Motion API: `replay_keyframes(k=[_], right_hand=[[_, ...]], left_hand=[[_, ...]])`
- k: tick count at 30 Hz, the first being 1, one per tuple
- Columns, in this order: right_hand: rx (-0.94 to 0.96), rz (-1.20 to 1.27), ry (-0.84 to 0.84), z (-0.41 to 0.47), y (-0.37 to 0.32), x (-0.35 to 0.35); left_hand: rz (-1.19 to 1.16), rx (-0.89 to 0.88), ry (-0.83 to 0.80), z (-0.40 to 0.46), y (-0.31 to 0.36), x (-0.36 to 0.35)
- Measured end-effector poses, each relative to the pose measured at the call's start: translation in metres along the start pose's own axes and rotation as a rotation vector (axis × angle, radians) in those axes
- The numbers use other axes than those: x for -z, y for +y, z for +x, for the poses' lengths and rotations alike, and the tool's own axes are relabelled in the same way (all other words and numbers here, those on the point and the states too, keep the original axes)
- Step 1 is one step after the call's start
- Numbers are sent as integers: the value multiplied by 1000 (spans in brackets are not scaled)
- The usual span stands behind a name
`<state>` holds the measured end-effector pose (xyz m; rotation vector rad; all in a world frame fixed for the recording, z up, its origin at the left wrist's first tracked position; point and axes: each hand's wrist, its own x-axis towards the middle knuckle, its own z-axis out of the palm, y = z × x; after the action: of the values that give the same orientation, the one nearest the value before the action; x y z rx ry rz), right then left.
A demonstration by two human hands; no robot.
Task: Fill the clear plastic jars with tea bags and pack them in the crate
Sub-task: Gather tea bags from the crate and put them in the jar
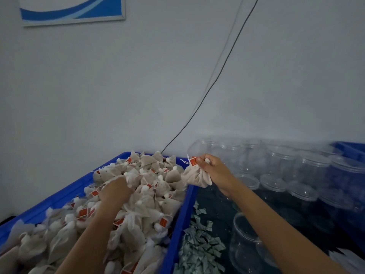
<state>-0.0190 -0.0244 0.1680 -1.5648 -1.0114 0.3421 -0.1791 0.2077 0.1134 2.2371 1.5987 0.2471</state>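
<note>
Evidently, tea bags: soft, light, gripped by the gathered necks in the right hand.
Left hand: buried in the pile; grip cannot be told.

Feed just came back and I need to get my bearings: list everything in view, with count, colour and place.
Crate: one, blue, left foreground.
Tea bags: a heap, beige with red tags, in that crate.
Held tea bags: small bunch, beige, over the crate's right wall.
Jars: many, clear, right.
Paper scraps: a pile, grey-green, beside the crate.
Second crate: blue, far right.
Cable: black, on the wall.
Picture: blue-white, upper left.
Left hand: in the heap.
Right hand: grips the bunch.
</note>
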Motion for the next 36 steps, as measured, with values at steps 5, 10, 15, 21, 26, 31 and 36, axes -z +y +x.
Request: replay_keyframes(k=[5, 10, 15, 21, 26, 31, 36], right_hand=[[-40, 29, 36, -10, 6, 13], [-57, 12, 44, -21, 5, 18], [6, -22, 146, -43, -6, 49], [-9, -216, 214, -85, 1, 97], [-52, -377, 230, -107, 21, 110], [-108, -351, 222, -113, 49, 103], [-134, -333, 207, -118, 65, 98]], left_hand=[[-85, -354, 238, -20, 6, 5], [-749, -587, 208, -66, 51, 30], [-772, -728, 73, -110, 97, 32], [-758, -824, -97, -153, 140, -13], [-653, -839, -154, -172, 158, -55], [-636, -824, -122, -177, 165, -72], [-617, -817, -122, -179, 168, -77]])
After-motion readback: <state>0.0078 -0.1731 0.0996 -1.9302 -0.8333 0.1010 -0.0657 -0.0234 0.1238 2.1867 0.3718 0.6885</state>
